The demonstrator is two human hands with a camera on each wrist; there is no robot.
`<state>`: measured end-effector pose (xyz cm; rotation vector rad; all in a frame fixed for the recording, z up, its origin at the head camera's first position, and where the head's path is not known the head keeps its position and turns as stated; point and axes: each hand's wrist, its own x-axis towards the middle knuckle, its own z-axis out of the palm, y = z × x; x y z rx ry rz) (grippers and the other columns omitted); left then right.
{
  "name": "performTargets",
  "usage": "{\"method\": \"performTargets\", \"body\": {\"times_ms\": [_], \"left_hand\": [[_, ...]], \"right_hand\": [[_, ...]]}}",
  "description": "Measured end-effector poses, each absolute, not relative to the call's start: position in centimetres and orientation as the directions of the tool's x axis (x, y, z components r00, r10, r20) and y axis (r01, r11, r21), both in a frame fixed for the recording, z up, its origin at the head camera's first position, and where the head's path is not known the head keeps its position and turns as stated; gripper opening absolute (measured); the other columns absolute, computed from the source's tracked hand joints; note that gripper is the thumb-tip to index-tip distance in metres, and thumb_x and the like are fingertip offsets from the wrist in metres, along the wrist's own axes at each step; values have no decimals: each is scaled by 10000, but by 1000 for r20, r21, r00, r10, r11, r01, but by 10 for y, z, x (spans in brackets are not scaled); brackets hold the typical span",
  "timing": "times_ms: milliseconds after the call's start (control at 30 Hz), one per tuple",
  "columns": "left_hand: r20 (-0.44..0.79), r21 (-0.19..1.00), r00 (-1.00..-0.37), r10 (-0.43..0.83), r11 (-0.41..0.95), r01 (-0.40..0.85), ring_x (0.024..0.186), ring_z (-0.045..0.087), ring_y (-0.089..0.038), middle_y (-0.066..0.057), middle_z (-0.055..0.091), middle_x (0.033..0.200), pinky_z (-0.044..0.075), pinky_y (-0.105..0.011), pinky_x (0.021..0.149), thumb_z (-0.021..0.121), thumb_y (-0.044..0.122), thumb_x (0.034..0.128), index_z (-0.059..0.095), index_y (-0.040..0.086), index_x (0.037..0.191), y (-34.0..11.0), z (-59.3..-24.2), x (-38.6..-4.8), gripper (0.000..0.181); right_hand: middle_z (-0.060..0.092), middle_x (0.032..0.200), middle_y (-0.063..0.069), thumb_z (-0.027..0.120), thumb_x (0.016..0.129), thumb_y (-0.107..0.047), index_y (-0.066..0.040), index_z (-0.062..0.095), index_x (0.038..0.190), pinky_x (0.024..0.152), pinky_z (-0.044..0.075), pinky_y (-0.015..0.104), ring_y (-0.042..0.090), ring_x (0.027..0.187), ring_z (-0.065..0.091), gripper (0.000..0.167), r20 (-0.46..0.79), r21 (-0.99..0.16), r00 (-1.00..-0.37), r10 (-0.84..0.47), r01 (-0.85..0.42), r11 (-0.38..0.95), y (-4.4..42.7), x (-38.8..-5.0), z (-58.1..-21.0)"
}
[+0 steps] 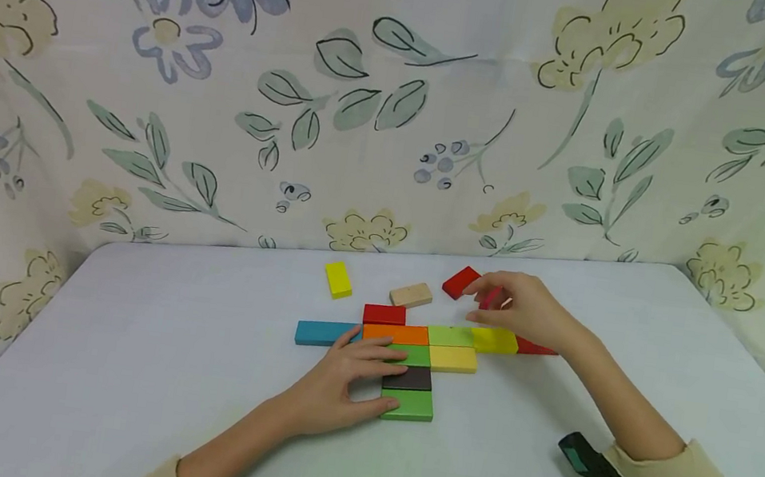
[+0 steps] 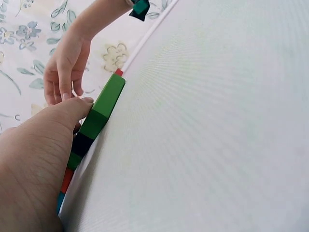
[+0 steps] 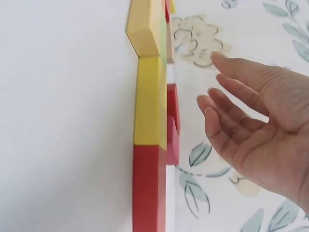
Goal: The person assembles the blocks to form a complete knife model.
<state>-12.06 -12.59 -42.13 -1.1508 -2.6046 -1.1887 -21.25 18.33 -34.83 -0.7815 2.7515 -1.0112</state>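
Flat wooden blocks lie edge to edge on the table. A row runs from a blue block (image 1: 321, 333) through orange (image 1: 406, 334), light green (image 1: 449, 335) and yellow (image 1: 496, 340) to red (image 1: 537, 347). A column below it has a green block (image 1: 420, 355), a dark block (image 1: 413, 378) and a nearer green block (image 1: 413, 406). My left hand (image 1: 329, 383) rests with spread fingers on the column's left side, its thumb on the nearer green block. Above the row's right part hovers my right hand (image 1: 525, 310), fingers loosely bent and holding nothing, near a pink block (image 1: 490, 297).
Behind the row lie a loose yellow block (image 1: 338, 279), a plain wood block (image 1: 411, 295) and a red block (image 1: 460, 282). Another red block (image 1: 384, 315) touches the orange one. A pale yellow block (image 1: 454, 359) adjoins the column. Floral cloth (image 1: 365, 148) hangs behind the white table (image 1: 197, 327).
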Motion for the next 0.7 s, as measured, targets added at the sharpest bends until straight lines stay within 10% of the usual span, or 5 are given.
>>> {"method": "performTargets", "body": {"times_ms": [700], "left_hand": [[336, 630, -721, 606, 424, 650, 1487, 487, -265, 9, 663, 1452, 140, -700, 1259, 809, 269, 946, 751, 127, 1324, -127, -423, -121, 407]], "right_hand": [[617, 1414, 243, 774, 949, -133, -11, 657, 1387, 1032, 555, 554, 450, 1276, 564, 469, -56, -647, -902, -428, -294, 704, 180, -275, -361]]}}
